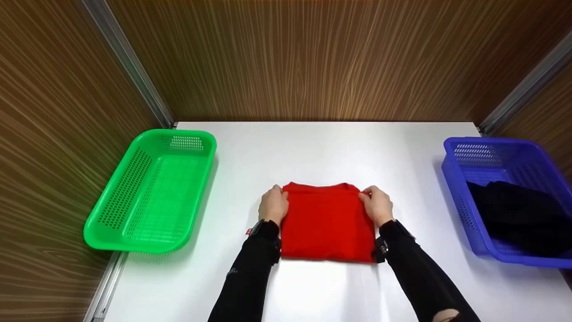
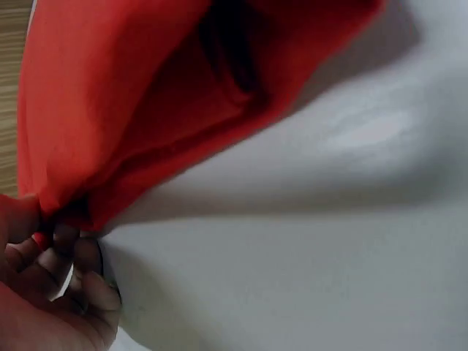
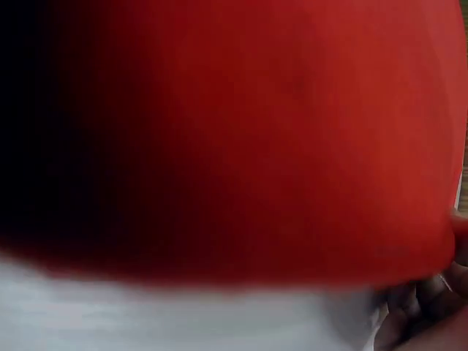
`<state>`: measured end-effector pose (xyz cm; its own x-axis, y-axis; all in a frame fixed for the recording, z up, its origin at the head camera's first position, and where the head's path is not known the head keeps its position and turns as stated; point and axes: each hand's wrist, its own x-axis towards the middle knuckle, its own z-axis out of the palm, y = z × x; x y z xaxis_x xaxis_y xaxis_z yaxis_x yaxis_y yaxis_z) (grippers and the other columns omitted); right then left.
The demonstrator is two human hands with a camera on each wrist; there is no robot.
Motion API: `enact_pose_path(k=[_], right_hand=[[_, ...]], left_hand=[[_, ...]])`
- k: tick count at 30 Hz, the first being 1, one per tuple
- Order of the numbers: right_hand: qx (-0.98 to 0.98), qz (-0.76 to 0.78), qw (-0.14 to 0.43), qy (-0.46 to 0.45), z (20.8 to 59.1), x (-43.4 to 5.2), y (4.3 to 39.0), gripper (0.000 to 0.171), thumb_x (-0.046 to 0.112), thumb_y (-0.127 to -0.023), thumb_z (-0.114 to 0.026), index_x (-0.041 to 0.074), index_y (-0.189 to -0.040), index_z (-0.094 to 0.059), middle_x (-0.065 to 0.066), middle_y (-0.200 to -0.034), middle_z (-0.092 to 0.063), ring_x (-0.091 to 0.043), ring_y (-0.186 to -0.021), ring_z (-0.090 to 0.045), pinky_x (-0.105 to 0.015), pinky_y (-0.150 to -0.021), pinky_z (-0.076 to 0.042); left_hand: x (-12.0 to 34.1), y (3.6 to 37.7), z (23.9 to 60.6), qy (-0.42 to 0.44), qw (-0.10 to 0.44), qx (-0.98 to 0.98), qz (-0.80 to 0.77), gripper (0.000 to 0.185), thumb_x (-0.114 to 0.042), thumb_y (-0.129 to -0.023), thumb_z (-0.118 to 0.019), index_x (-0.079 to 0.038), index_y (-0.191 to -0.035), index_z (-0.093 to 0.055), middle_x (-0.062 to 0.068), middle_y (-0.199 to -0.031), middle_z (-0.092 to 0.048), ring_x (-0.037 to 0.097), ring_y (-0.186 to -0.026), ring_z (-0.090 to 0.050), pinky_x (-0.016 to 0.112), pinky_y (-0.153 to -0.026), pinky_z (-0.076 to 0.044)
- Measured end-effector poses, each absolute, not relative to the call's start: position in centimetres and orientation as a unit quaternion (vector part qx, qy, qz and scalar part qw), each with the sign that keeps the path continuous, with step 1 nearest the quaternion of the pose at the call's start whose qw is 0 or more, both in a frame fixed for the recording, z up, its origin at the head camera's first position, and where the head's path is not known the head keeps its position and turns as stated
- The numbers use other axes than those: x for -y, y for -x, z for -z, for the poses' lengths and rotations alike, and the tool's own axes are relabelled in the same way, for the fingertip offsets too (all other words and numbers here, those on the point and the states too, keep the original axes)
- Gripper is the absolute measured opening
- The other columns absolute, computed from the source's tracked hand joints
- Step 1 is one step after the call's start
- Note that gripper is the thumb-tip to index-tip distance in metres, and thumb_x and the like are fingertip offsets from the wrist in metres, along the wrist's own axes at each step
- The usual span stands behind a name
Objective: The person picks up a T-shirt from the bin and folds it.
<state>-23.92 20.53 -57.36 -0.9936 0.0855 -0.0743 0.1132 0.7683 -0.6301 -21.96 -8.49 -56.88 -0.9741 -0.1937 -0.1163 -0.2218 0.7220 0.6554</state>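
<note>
Layout on our bench (image 1: 313, 143)

Our folded garment (image 1: 327, 223) lies centre-near; one basket (image 1: 149, 190) sits far left, another basket (image 1: 505, 152), holding cloth (image 1: 520, 214), far right.

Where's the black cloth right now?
In the head view, the black cloth lies inside the blue basket at the table's right edge.

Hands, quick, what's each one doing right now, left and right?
Left hand: grips the left far corner of the folded red cloth.
Right hand: pinches the cloth's right far corner.
</note>
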Motion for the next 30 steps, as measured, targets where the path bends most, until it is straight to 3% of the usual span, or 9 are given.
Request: enact_pose_path(k=[4, 6, 9, 12, 17, 21, 24, 27, 30], right_hand=[[-0.944, 0.328, 0.001, -0.046, 57.3, -21.0, 22.5, 0.043, 0.027, -0.102, -0.063, -0.005, -0.128, -0.053, -0.031, -0.115, -0.060, -0.047, -0.103, -0.060, -0.058, -0.091, -0.047], [-0.946, 0.321, 0.019, -0.043, 57.3, -21.3, 21.4, 0.046, 0.032, -0.102, -0.062, -0.006, -0.124, -0.052, -0.028, -0.108, -0.060, -0.044, -0.094, -0.061, -0.053, -0.084, -0.049], [-0.946, 0.317, 0.059, -0.035, 57.3, -21.7, 19.8, 0.040, 0.034, -0.100, -0.064, -0.004, -0.107, -0.055, -0.020, -0.093, -0.061, -0.034, -0.080, -0.058, -0.042, -0.073, -0.047], [-0.943, 0.325, 0.073, -0.021, 57.4, -21.8, 18.8, 0.030, 0.028, -0.100, -0.065, -0.002, -0.095, -0.059, -0.013, -0.082, -0.063, -0.026, -0.074, -0.055, -0.036, -0.068, -0.044], [-0.944, 0.328, 0.029, -0.021, 57.4, -21.7, 17.8, 0.021, 0.020, -0.100, -0.065, 0.000, -0.097, -0.059, -0.012, -0.079, -0.065, -0.027, -0.070, -0.059, -0.038, -0.067, -0.046], [-0.949, 0.313, 0.034, -0.012, 57.5, -22.0, 15.5, 0.027, 0.027, -0.100, -0.066, 0.002, -0.097, -0.057, -0.009, -0.075, -0.062, -0.026, -0.067, -0.057, -0.040, -0.064, -0.045], [-0.954, 0.296, 0.051, 0.002, 57.6, -22.1, 13.7, 0.028, 0.029, -0.098, -0.069, 0.005, -0.090, -0.058, -0.004, -0.071, -0.058, -0.023, -0.068, -0.054, -0.041, -0.068, -0.043], [-0.955, 0.294, 0.035, 0.015, 57.8, -22.0, 12.7, 0.022, 0.024, -0.097, -0.070, 0.008, -0.086, -0.061, -0.001, -0.069, -0.058, -0.023, -0.070, -0.055, -0.043, -0.072, -0.040], [-0.957, 0.289, 0.027, 0.012, 57.8, -22.1, 11.7, 0.020, 0.024, -0.096, -0.072, 0.010, -0.086, -0.061, 0.000, -0.070, -0.059, -0.024, -0.073, -0.057, -0.045, -0.074, -0.037]], left_hand=[[8.6, 21.1, 56.8, 0.130, 0.037, -0.925, -0.355, 0.036, -0.031, -0.105, -0.055, 0.000, -0.125, -0.052, 0.021, -0.117, -0.064, 0.042, -0.107, -0.065, 0.052, -0.086, -0.055], [8.9, 20.2, 56.6, 0.132, 0.068, -0.930, -0.337, 0.047, -0.040, -0.104, -0.055, 0.000, -0.129, -0.052, 0.021, -0.118, -0.064, 0.041, -0.106, -0.065, 0.052, -0.085, -0.054], [9.6, 18.8, 56.4, 0.112, 0.132, -0.933, -0.317, 0.045, -0.044, -0.100, -0.059, -0.001, -0.113, -0.062, 0.016, -0.102, -0.066, 0.033, -0.091, -0.065, 0.045, -0.076, -0.053], [9.9, 17.9, 56.3, 0.070, 0.162, -0.931, -0.320, 0.031, -0.035, -0.100, -0.061, -0.005, -0.099, -0.065, 0.013, -0.090, -0.067, 0.027, -0.079, -0.064, 0.040, -0.069, -0.050], [10.2, 16.5, 56.7, 0.055, 0.127, -0.939, -0.315, 0.022, -0.029, -0.102, -0.060, -0.008, -0.094, -0.061, 0.010, -0.086, -0.066, 0.026, -0.078, -0.065, 0.041, -0.068, -0.050], [11.1, 14.7, 56.6, 0.058, 0.163, -0.931, -0.322, 0.035, -0.042, -0.099, -0.062, -0.009, -0.091, -0.059, 0.006, -0.076, -0.060, 0.023, -0.067, -0.059, 0.036, -0.061, -0.045], [11.5, 13.3, 56.6, 0.044, 0.194, -0.923, -0.329, 0.035, -0.040, -0.096, -0.067, -0.009, -0.083, -0.058, 0.003, -0.070, -0.055, 0.020, -0.063, -0.054, 0.033, -0.058, -0.041], [11.7, 12.2, 57.0, 0.020, 0.179, -0.929, -0.324, 0.031, -0.031, -0.095, -0.070, -0.011, -0.078, -0.054, 0.001, -0.068, -0.050, 0.018, -0.062, -0.050, 0.032, -0.057, -0.039], [11.8, 11.3, 57.3, 0.011, 0.166, -0.931, -0.325, 0.032, -0.033, -0.095, -0.070, -0.012, -0.078, -0.052, 0.000, -0.067, -0.048, 0.018, -0.062, -0.048, 0.032, -0.056, -0.036]])
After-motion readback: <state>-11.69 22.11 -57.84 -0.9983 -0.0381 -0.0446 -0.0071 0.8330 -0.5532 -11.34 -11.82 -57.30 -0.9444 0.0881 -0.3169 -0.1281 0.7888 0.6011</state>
